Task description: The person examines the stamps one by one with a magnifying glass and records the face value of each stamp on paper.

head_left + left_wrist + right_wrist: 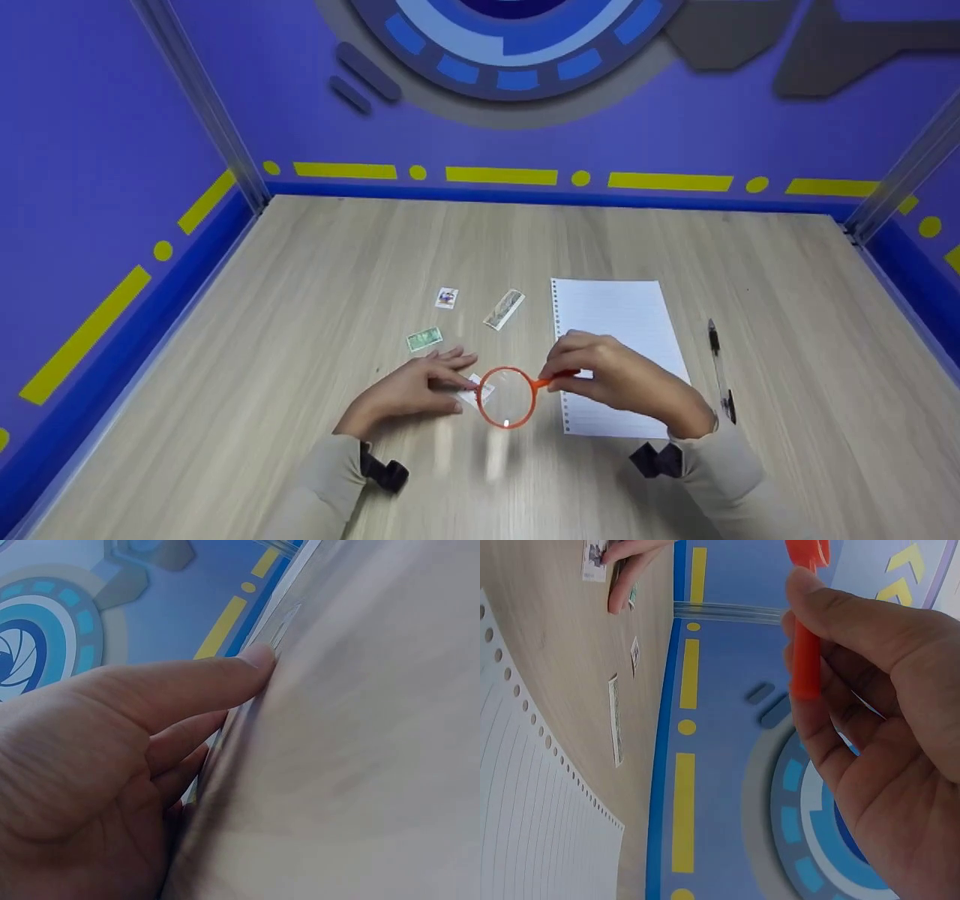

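My right hand (611, 375) pinches the orange handle of a round magnifying glass (508, 397) between thumb and fingers, above the table. In the right wrist view the orange handle (806, 664) stands between the thumb and fingertips. My left hand (420, 384) rests on the table with its fingers extended, touching a white stamp (471, 396) partly covered by fingers and lens rim. Just beyond that hand lies a green stamp (424, 339). Farther back are a small stamp with a coloured picture (446, 298) and a long, narrow stamp (504, 310).
A lined sheet of paper (619, 315) with punched holes lies under and beyond the right hand. To its right is a clear pen (718, 367) with black parts. Blue-purple panels (480, 142) border the wooden table (337, 262) at the back and sides.
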A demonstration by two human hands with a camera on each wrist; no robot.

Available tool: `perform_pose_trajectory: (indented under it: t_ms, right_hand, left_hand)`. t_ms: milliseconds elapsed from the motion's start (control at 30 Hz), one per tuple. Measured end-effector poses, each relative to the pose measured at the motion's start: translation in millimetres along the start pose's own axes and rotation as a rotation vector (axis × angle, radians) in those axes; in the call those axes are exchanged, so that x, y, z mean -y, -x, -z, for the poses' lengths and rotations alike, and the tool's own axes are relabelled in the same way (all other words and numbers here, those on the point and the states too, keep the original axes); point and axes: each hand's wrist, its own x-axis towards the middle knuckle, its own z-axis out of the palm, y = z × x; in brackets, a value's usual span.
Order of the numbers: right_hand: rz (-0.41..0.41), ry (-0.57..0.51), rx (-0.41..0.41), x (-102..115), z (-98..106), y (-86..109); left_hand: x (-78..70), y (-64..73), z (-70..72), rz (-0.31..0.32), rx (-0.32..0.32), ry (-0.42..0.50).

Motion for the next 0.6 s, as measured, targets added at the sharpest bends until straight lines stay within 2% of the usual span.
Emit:
perform_pose_trajectory:
  t_ms: [200, 500, 600]
  right_hand:
    - [0.032, 0.017, 0.029, 3.8, -2.2, -0.4]
    - [0.133, 0.047, 0.041, 6.1, -7.2, -3.0]
    - [0.134, 0.052, 0.058, 8.8, -8.4, -3.8]
  left_hand:
    - [0.3, -0.6, 0.1, 0.001, -0.006, 0.003]
    - [-0.8, -0.9, 0.0, 0.001, -0.012, -0.007]
    - [-1.0, -0.5, -0.1, 0.008, -0.011, -0.008]
